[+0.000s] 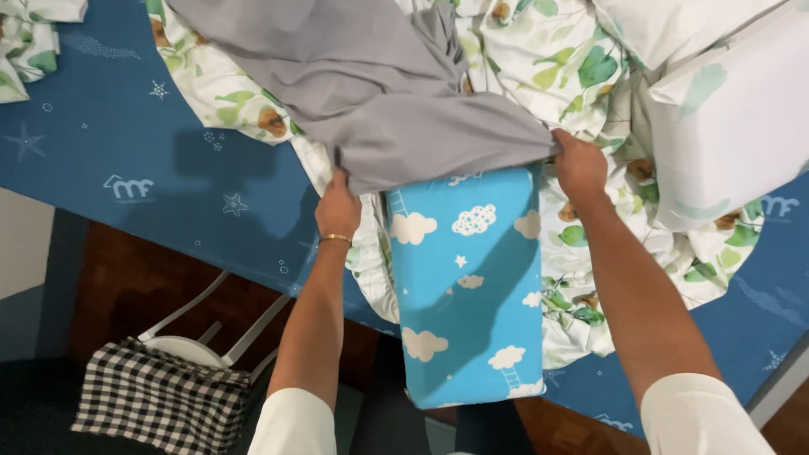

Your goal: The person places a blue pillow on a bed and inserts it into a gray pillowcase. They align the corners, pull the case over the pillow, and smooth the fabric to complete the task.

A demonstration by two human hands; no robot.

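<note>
A blue pillow [468, 286] printed with white clouds lies lengthwise at the near edge of the bed, its far end inside a grey pillowcase [396, 93]. My left hand [337, 206] grips the left side of the pillowcase's open edge. My right hand [580, 164] grips the right side of that edge. Both hands hold the grey cloth over the pillow's top end. The rest of the pillowcase lies loose and crumpled farther up the bed.
A dark blue mattress sheet [109, 143] with small white stars covers the bed. A white leaf-print duvet [556, 59] is bunched behind the pillow, with a white pillow [742, 126] at right. A checked cloth [160, 396] hangs on a white stool on the floor at left.
</note>
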